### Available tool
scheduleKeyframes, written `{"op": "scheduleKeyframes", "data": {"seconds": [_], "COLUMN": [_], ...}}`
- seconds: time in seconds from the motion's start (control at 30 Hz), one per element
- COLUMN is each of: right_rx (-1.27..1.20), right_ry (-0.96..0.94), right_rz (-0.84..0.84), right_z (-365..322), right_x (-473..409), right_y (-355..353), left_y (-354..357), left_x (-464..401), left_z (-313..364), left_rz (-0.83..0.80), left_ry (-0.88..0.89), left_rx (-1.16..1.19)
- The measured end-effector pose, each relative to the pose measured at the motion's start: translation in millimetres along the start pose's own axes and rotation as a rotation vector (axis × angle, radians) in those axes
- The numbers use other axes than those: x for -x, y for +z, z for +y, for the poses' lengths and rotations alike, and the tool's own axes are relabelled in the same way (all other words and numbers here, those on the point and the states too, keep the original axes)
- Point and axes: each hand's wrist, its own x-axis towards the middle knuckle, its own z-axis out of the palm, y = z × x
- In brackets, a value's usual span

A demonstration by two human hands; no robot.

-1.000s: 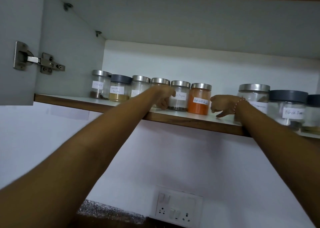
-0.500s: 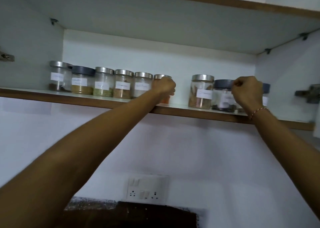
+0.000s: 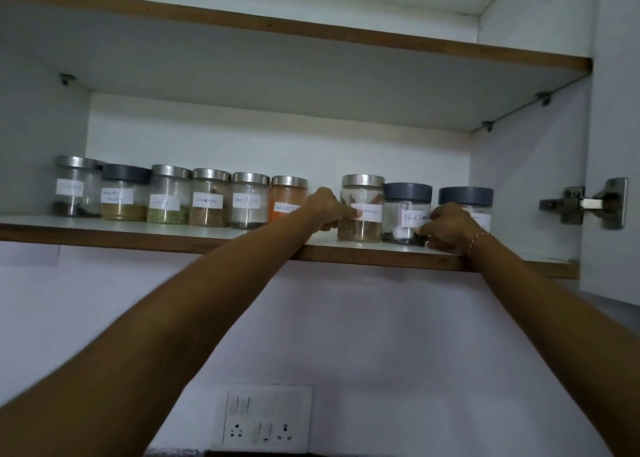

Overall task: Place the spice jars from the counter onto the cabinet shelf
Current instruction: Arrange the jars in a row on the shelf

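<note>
Several labelled spice jars stand in a row on the cabinet shelf (image 3: 138, 228), from a steel-lidded jar (image 3: 71, 188) at the left to an orange red chilli jar (image 3: 285, 195). After a gap come a steel-lidded cinnamon jar (image 3: 365, 229), a grey-lidded black pepper jar (image 3: 407, 198) and another grey-lidded jar (image 3: 465, 196). My left hand (image 3: 327, 210) presses on the cinnamon jar's left side, one finger across its label. My right hand (image 3: 448, 228) rests on the shelf edge in front of the last jar, curled fingertips at the black pepper jar's base.
An upper shelf (image 3: 277, 26) caps the compartment. The cabinet door (image 3: 616, 144) stands open on the right with a metal hinge (image 3: 585, 203). A white switch and socket plate (image 3: 265, 418) is on the wall below. Bare shelf remains right of the last jar.
My left hand moved right from the red chilli jar to the cinnamon jar. My right hand dropped from lid height to the shelf edge. The view tilted up and shifted.
</note>
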Motion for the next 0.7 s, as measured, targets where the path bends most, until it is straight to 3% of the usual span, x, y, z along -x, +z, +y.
{"op": "scheduleKeyframes", "data": {"seconds": [0.5,0.7], "right_rx": [-0.082,0.072], "right_ry": [0.084,0.046], "right_rz": [-0.38,-0.373], "right_z": [-15,-19], "right_x": [-55,-76], "right_y": [23,38], "left_y": [-23,-28], "left_x": [-42,-48], "left_z": [-16,-15], "left_rz": [-0.011,-0.094], "left_ry": [-0.168,-0.219], "left_rx": [-0.02,0.061]}}
